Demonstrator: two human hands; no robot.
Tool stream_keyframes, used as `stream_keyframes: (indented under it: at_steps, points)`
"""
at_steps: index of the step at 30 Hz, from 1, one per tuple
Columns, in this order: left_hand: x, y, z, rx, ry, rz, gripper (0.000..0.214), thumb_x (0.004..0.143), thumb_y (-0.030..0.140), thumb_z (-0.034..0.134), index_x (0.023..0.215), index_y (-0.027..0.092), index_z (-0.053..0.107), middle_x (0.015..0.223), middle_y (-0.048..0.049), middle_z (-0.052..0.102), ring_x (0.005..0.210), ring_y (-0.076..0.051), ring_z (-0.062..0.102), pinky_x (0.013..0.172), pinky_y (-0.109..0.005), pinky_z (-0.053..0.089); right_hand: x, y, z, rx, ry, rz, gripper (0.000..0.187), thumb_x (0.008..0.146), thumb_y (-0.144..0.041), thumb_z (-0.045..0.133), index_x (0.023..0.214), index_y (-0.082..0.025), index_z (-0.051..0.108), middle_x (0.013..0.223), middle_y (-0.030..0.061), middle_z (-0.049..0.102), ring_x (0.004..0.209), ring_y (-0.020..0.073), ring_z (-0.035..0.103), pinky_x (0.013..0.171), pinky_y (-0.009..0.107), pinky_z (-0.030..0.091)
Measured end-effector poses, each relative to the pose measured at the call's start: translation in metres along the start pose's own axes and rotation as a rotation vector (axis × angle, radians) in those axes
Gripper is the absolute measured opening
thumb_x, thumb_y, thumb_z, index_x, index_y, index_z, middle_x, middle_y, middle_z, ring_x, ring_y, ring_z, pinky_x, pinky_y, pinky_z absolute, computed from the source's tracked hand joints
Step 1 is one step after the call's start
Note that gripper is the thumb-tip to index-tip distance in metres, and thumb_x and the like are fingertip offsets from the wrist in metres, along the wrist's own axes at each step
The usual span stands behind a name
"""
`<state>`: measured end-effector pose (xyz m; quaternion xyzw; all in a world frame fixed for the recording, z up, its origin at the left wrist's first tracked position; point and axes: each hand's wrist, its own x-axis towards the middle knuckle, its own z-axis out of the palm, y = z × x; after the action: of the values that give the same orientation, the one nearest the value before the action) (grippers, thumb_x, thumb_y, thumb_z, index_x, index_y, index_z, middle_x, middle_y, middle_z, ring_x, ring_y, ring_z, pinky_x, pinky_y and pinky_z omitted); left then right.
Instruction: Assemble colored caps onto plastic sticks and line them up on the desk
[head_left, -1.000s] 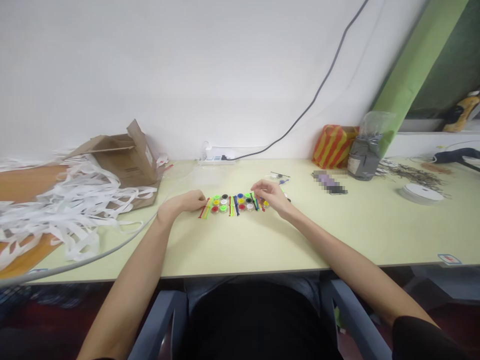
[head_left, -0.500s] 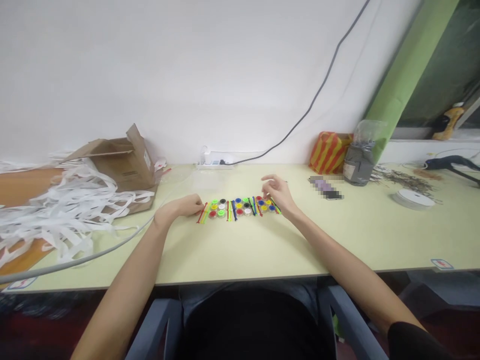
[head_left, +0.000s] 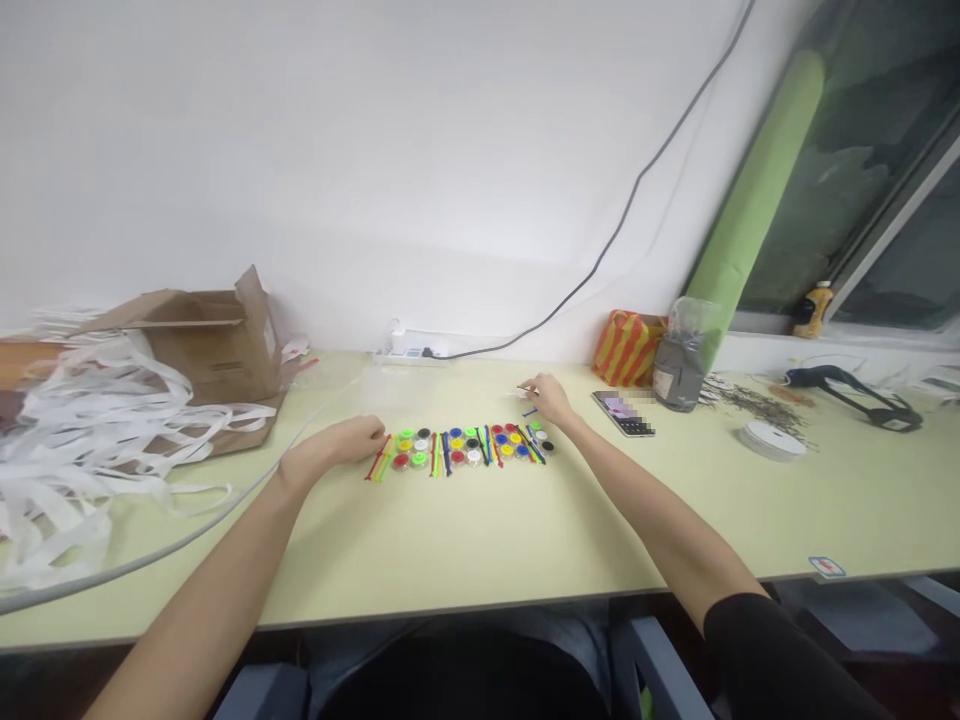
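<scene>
A row of small round discs with coloured tops lies on the table, with thin coloured sticks between the groups. My left hand rests at the row's left end, fingers curled beside a red stick; whatever is inside them is hidden. Beyond the right end, my right hand is lowered to the table with its fingers drawn together. Something small and thin shows at its fingertips, too small to name. Just under that hand lies a short blue piece. Green, white and black discs sit nearest to it.
White strips and an open cardboard box occupy the left. A power strip stands against the wall. Rightward are a phone, a striped bag, a grey container and a white roll. A cable crosses the left foreground.
The view has swung to the right. My right hand has moved off the row's right end toward the wall, its fingers lowered and closed, uncovering discs there. My left hand stays at the left end.
</scene>
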<state>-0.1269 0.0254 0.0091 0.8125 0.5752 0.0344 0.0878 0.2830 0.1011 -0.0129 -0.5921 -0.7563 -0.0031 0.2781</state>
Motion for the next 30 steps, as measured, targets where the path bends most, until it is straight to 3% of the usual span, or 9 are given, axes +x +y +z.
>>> stream_keyframes:
  at_steps: [7,13,16,18,20,24,27,30]
  points:
    - [-0.005,0.003,-0.001,0.066,0.045,0.001,0.024,0.08,0.034,0.048,0.061,0.021,0.053,0.063,-0.0041,0.061,0.053,-0.017,0.048,0.057,-0.031,0.031,0.015,-0.023,0.016,-0.031,-0.015,-0.094,0.019,0.082,-0.005,0.06,0.076,-0.014,0.076,0.093,0.0167,0.067,0.102,0.0272,0.054,0.089,0.036,0.037]
    - [-0.011,0.03,-0.013,0.117,0.207,0.035,0.031,0.095,0.035,0.033,0.077,0.022,0.055,0.075,-0.0072,0.063,0.069,-0.022,0.058,0.062,-0.032,0.033,0.021,-0.061,0.0,0.137,0.061,-0.208,0.011,0.09,-0.02,0.06,0.087,-0.016,0.07,0.096,0.0094,0.068,0.094,0.0213,0.059,0.088,0.033,0.042]
    - [-0.014,0.055,-0.012,0.005,0.374,0.151,0.033,0.101,0.041,0.028,0.103,0.022,0.055,0.08,-0.0035,0.064,0.073,-0.02,0.06,0.066,-0.03,0.037,0.003,-0.09,-0.009,0.276,0.093,-0.269,0.015,0.095,-0.028,0.052,0.093,-0.017,0.063,0.095,0.0063,0.069,0.087,0.0176,0.062,0.082,0.03,0.046]
    - [-0.015,0.071,-0.009,-0.117,0.456,0.22,0.035,0.1,0.047,0.034,0.122,0.024,0.05,0.088,-0.0012,0.064,0.073,-0.018,0.06,0.069,-0.029,0.041,-0.02,-0.11,-0.015,0.548,0.1,-0.333,0.013,0.094,-0.03,0.054,0.09,-0.019,0.059,0.088,0.0045,0.069,0.082,0.0172,0.063,0.077,0.029,0.046]
    - [-0.016,0.085,-0.005,-0.185,0.494,0.297,0.041,0.098,0.051,0.042,0.131,0.026,0.046,0.094,-0.0007,0.063,0.076,-0.016,0.06,0.072,-0.029,0.043,-0.048,-0.127,-0.019,0.735,0.025,-0.36,0.015,0.095,-0.033,0.053,0.087,-0.021,0.055,0.081,0.0019,0.068,0.077,0.0164,0.064,0.076,0.029,0.047]
    - [-0.018,0.105,0.002,-0.28,0.463,0.446,0.037,0.096,0.05,0.049,0.121,0.024,0.054,0.091,-0.0008,0.063,0.077,-0.015,0.059,0.073,-0.028,0.045,-0.089,-0.145,-0.02,0.931,-0.092,-0.318,0.022,0.096,-0.041,0.053,0.085,-0.022,0.05,0.077,0.0009,0.066,0.075,0.0167,0.064,0.074,0.029,0.046]
    - [-0.02,0.112,0.004,-0.349,0.381,0.522,0.028,0.096,0.048,0.05,0.103,0.022,0.059,0.088,-0.0007,0.064,0.077,-0.015,0.06,0.071,-0.027,0.045,-0.099,-0.145,-0.017,1.031,-0.135,-0.268,0.03,0.093,-0.049,0.056,0.085,-0.021,0.05,0.075,0.0003,0.065,0.072,0.0161,0.062,0.07,0.028,0.045]
    - [-0.023,0.115,0.004,-0.389,0.345,0.534,0.028,0.094,0.048,0.056,0.105,0.022,0.059,0.092,-0.0011,0.066,0.08,-0.015,0.06,0.073,-0.028,0.046,-0.1,-0.14,-0.013,1.141,-0.208,-0.227,0.035,0.09,-0.055,0.06,0.086,-0.021,0.05,0.073,0.0001,0.064,0.066,0.0156,0.06,0.065,0.027,0.044]
